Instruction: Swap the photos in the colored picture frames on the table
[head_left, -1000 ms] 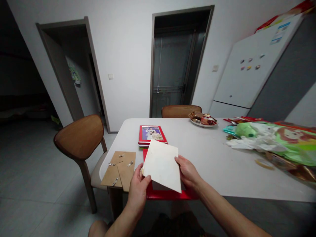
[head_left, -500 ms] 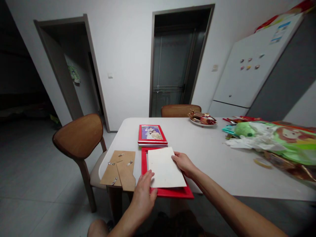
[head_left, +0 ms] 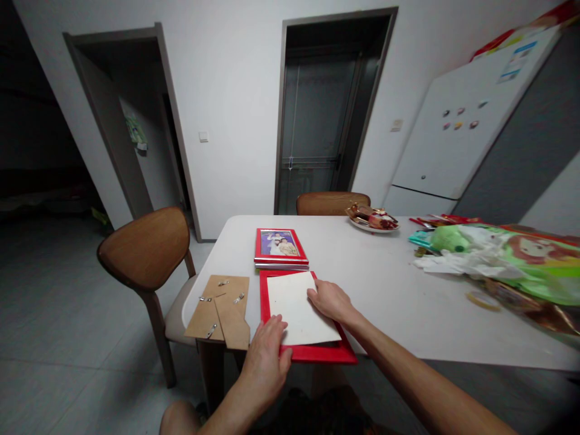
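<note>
"Hands first: how do they lie?"

"Bare left hand (head_left: pixel 266 357) nearer, fingers loosely spread over the near-left edge of a white rectangular board (head_left: pixel 296 309); bare right hand (head_left: pixel 331 300) farther up, on the right edge. Whether it pinches, I can't tell."

"And the board?"

"Between them, long side running away from the person, over a red rectangular frame (head_left: pixel 317 354) at the table's near edge."

"Around it?"

"Brown backing panels with metal clips (head_left: pixel 202 323) left, white tabletop (head_left: pixel 389 290) stretching right, a red-framed photograph (head_left: pixel 280 244) just beyond."
</note>
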The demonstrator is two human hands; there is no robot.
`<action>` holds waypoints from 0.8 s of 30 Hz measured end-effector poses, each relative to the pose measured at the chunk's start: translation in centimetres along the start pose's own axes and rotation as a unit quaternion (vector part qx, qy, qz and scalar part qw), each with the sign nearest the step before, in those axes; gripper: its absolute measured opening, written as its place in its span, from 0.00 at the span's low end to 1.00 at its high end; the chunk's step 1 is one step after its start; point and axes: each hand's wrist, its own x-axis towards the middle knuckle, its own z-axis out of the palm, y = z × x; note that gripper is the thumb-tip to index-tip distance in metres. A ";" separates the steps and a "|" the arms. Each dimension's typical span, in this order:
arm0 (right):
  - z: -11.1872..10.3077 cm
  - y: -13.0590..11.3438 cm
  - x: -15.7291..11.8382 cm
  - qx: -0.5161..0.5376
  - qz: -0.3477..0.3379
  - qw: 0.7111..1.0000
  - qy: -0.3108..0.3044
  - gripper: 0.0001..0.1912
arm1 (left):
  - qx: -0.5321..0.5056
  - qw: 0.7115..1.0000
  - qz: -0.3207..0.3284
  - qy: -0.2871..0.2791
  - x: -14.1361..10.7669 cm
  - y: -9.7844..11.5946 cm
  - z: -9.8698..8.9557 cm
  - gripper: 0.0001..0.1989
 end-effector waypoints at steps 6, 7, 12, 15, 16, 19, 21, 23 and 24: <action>0.7 -0.2 -0.5 -0.098 -0.002 0.995 0.017 0.19 | -0.033 0.999 -0.007 0.010 0.0 0.0 0.0 0.20; 0.9 -0.2 -0.7 -0.123 -0.005 0.992 0.033 0.20 | -0.033 0.999 -0.006 0.011 0.0 0.0 0.0 0.20; 1.9 0.3 -1.7 -0.148 -0.017 0.987 0.065 0.24 | -0.015 1.000 -0.003 -0.001 0.0 0.0 0.0 0.20; 2.1 0.5 -1.8 -0.140 -0.021 0.988 0.058 0.24 | -0.005 1.000 -0.001 -0.004 0.0 0.1 -0.1 0.19; 2.1 0.5 -1.7 -0.139 -0.021 0.988 0.056 0.24 | -0.003 1.000 0.002 -0.002 0.0 0.2 -0.1 0.19; 1.9 0.4 -1.4 -0.138 -0.019 0.989 0.047 0.23 | 0.001 1.000 0.004 -0.001 0.0 0.3 -0.2 0.18; 1.8 0.6 -1.2 -0.131 -0.021 0.990 0.039 0.22 | -0.004 1.000 0.001 -0.001 0.1 0.3 -0.3 0.18; 1.7 1.0 -1.2 -0.110 -0.031 0.993 0.039 0.21 | -0.016 1.000 -0.004 -0.001 0.1 0.4 -0.5 0.19; 1.7 1.2 -1.2 -0.097 -0.038 0.994 0.044 0.20 | -0.021 1.000 -0.007 -0.003 0.2 0.3 -0.6 0.19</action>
